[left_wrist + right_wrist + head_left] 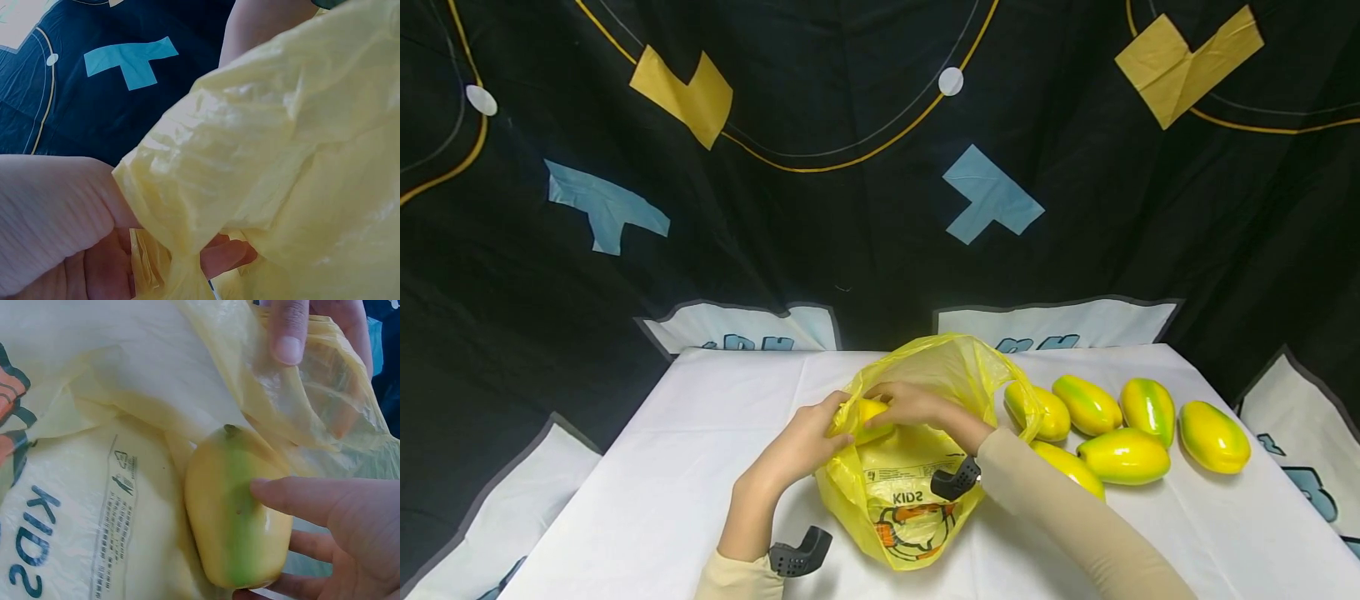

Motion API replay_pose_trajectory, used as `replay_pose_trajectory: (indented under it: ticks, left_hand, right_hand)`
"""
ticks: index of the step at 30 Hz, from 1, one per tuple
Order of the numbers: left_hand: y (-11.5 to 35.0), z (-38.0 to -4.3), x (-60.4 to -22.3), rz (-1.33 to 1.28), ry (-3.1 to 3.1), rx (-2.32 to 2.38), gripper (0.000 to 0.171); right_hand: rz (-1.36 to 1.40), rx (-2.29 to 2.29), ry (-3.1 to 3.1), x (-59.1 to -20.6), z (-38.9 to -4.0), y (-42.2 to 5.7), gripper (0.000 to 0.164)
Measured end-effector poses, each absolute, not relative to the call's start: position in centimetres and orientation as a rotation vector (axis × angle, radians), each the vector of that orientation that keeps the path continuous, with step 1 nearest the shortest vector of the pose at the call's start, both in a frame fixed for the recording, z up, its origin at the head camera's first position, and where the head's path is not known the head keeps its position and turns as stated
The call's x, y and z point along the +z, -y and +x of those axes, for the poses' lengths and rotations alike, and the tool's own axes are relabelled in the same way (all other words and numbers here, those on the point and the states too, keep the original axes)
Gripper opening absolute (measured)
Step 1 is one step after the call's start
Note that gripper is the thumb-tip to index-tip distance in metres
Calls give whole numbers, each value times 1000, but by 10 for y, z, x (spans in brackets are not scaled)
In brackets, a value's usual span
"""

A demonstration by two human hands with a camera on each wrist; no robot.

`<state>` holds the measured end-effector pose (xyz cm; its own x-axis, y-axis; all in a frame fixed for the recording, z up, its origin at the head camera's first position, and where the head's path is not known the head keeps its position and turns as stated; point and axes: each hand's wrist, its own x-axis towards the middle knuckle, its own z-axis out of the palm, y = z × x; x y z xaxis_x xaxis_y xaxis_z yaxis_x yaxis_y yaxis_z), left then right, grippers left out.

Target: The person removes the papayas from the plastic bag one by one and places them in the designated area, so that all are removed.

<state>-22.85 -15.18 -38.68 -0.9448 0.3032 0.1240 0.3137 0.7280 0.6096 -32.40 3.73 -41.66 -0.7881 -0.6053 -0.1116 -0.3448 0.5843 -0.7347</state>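
At the mouth of a yellow plastic bag (917,479) printed with "KIDS", my left hand (805,442) grips the left edge, film bunched between thumb and fingers. In the left wrist view the bag film (250,144) drapes over that hand and hides part of its fingers. My right hand (913,404) reaches into the opening and holds a yellow papaya with a green stripe (237,512). Its thumb lies on the upper side and its fingers curl underneath. The papaya sits just inside the rim, close to my left thumb (289,344).
Several more papayas (1123,456) lie grouped on the right of the white-covered table (655,467). One papaya (1067,468) is partly covered by my right sleeve, and another (1045,412) is partly behind the bag's edge. A dark curtain (820,242) hangs behind the table.
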Motion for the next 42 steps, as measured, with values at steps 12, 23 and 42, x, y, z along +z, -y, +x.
replay_pose_trajectory:
  ticks: [12,23,42]
  left_hand:
    - [152,-228,-386,-518,2901,-1033,43]
    - [151,-228,-386,-496,2915,-1018,44]
    - [151,-229,-387,-486,2913,-1024,44]
  right_hand:
    - [-699,-1110,-2499,-420,-317,-37,51]
    - [-594,-1091,-2692,-413,-300,-50,50]
    - [-452,-1026,-2925,-394,-271,-72,53]
